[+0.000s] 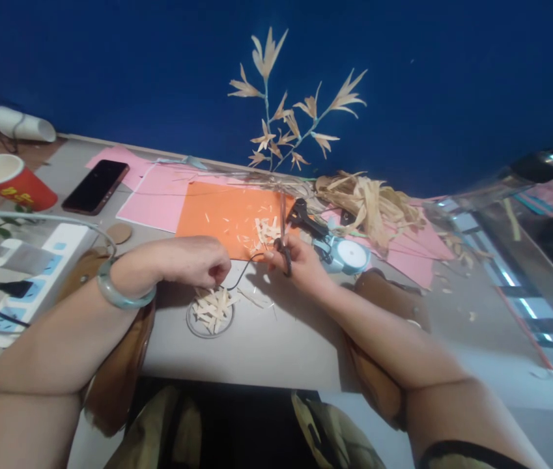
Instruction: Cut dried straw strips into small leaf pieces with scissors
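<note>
Well, at your far left a white cup (32,125) lies on its side, its inside out of sight, and nearer you a red paper cup (22,185) shows a pale inner wall, though what is at its bottom can't be told. Farther right, your left hand (198,257) is just above the round dish (210,335), knuckles up and fingers curled in; whether they pinch anything I can't tell. The dish sits on the grey table (256,352), heaped with short pale strips (213,309) that lie crisscross and reach over its rim. They look feather-light, dry and slightly stiff, so they would probably crack if bent hard and scatter at a careless brush; take each by its middle, lightly, between thumb and forefinger. Beyond the dish lies the orange sheet (198,215), bearing a second small pile (267,229) of similar strips near its right side. There your right hand (300,260) is closed round the handles of the scissors (283,243), blades pointing away from you; they should feel rigid and far heavier than the strips, best held by the finger loops. Farthest right, the dried husks (376,202) sprawl in a papery, brittle-looking bundle, safest scooped from underneath.
</note>
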The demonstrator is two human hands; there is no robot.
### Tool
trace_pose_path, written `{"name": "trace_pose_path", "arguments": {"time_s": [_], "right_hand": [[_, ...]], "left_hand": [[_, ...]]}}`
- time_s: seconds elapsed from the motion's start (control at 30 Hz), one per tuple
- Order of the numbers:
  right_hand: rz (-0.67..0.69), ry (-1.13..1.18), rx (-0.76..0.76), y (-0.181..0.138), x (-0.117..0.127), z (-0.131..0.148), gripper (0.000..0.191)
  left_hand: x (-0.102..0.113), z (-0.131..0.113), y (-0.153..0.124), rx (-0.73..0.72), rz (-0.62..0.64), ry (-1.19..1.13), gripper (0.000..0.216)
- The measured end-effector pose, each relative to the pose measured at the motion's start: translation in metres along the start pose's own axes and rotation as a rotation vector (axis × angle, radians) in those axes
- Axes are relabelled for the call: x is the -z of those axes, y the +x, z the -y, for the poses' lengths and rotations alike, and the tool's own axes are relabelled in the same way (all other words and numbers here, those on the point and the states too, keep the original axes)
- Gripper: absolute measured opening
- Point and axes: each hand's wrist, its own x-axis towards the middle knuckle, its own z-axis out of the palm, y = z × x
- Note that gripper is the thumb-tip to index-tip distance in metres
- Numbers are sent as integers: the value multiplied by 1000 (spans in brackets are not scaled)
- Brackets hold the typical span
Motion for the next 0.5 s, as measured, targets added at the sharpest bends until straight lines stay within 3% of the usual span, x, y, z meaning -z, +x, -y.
{"name": "trace_pose_path", "arguments": {"time_s": [0.13,0.5], "right_hand": [[2,-7,5,0,0,0,42],[-1,-19,-8,1,-1,0,41]], "left_hand": [[-3,3,-2,105,-19,151,21],[-21,10,7,128,-26,316,12]]}}
